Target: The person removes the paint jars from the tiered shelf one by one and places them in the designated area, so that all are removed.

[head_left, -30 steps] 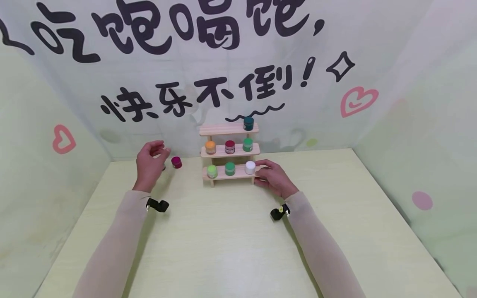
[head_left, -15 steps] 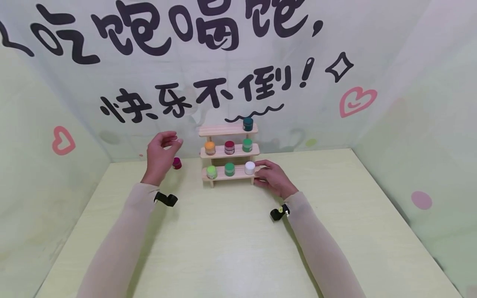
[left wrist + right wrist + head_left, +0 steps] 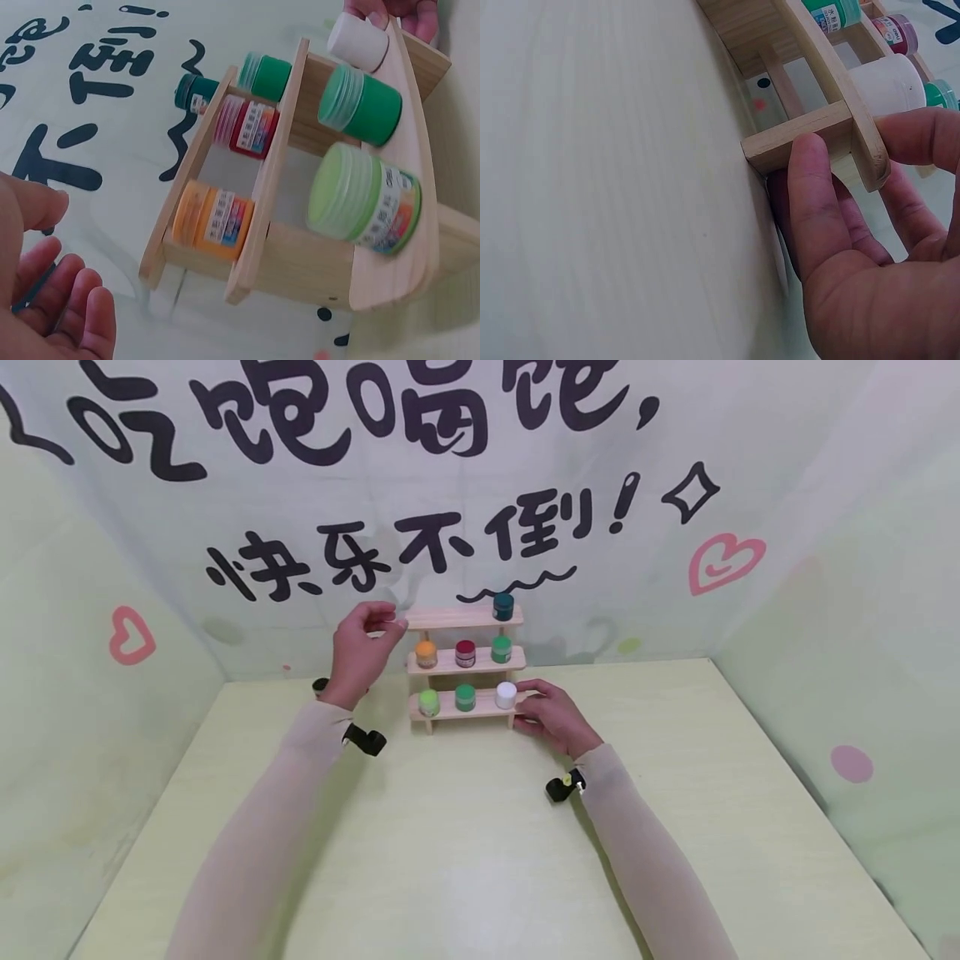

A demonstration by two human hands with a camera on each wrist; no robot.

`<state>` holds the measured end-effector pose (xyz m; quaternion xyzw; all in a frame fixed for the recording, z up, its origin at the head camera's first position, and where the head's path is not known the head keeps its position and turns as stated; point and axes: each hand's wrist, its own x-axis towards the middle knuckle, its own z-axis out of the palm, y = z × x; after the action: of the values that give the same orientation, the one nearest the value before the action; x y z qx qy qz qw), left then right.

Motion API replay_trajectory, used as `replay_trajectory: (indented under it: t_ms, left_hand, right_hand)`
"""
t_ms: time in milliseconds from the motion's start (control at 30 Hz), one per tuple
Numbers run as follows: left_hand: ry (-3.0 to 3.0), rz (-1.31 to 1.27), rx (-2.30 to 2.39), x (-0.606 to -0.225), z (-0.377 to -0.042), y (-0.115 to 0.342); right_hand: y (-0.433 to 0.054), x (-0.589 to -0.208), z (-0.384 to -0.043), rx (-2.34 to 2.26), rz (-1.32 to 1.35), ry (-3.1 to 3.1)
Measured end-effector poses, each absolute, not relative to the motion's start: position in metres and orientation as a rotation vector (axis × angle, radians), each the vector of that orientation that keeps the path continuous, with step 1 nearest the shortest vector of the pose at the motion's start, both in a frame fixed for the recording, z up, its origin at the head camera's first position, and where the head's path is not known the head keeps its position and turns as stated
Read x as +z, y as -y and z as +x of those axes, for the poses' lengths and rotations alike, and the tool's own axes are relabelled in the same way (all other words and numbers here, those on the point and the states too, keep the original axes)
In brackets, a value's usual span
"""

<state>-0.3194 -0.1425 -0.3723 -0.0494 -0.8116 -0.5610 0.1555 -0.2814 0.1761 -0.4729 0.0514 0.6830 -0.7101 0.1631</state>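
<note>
A three-tier wooden display stand (image 3: 481,662) stands against the back wall. Its right end is gripped by my right hand (image 3: 553,716); in the right wrist view the thumb (image 3: 814,195) presses the leg. My left hand (image 3: 364,652) hovers by the top tier's left end, fingers loosely curved, with nothing visible held. In the left wrist view, its fingers (image 3: 67,296) stand apart from the stand. A dark teal paint jar (image 3: 503,606) sits at top right. The middle tier carries orange (image 3: 426,654), dark red (image 3: 465,653) and green jars; light green, green and white jars (image 3: 506,696) fill the bottom.
A dark-lidded jar (image 3: 321,686) stands on the table behind my left wrist. The pale table (image 3: 465,827) runs up to a printed cloth wall (image 3: 630,602), with cloth sides left and right.
My left hand has moved right and up, from above the loose jars to the stand's top tier. Its forearm now hides the magenta jar. My right hand keeps its grip on the stand.
</note>
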Motion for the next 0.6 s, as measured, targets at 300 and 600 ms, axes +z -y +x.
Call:
replay_trajectory:
  t_ms: [300,600]
  left_hand:
    - [2.354,-0.212,-1.6,-0.363,-0.324,0.11]
    - [2.398,-0.258,-1.57,-0.359,-0.337,0.084]
  right_hand:
    - [-0.177,-0.475,-0.282,-2.032,0.157,-1.941]
    - [-0.178,-0.476,-0.283,-2.024,0.15,-1.945]
